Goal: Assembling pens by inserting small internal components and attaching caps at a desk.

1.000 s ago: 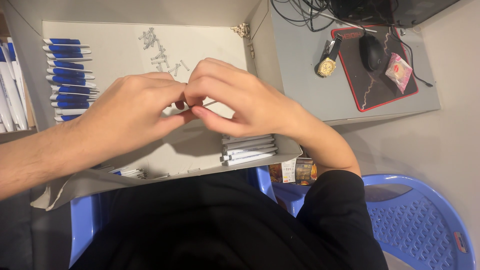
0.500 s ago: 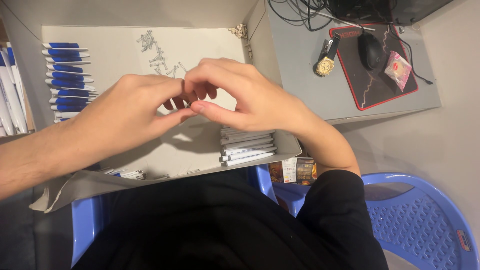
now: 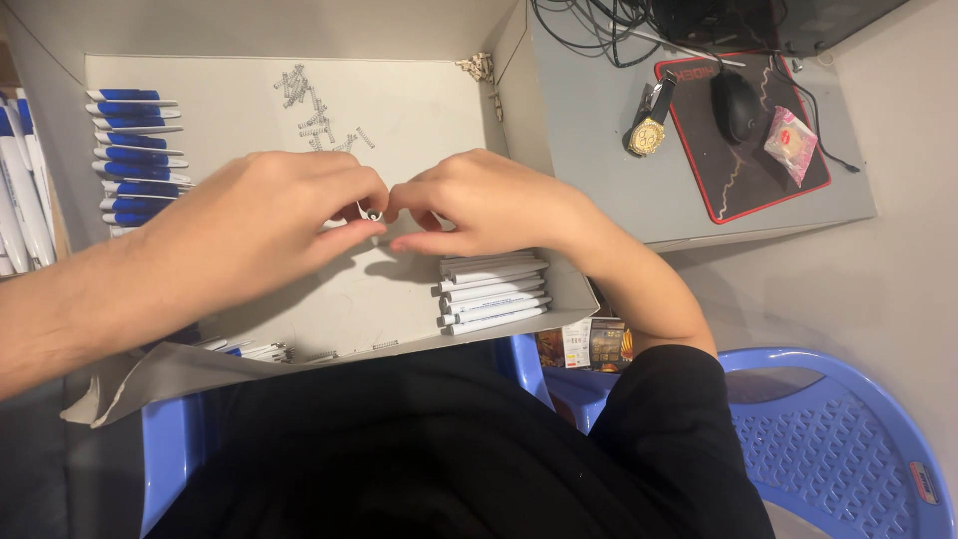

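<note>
Both hands meet over the tray [image 3: 419,120]: left hand [image 3: 264,225] and right hand [image 3: 489,200] pinch a small part [image 3: 371,213] between fingertips, what it is I cannot tell. Loosen either pinch and it may drop, lost among springs [image 3: 314,110] beyond or white barrels [image 3: 494,294] beside the right wrist.

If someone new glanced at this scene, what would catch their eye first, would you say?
Probably the left hand and right hand, fingertips meeting over a small part at the centre of the flat grey cardboard box. Next, the row of blue-and-white pens along its left edge, then the gold wristwatch on the desk to the right.
</note>
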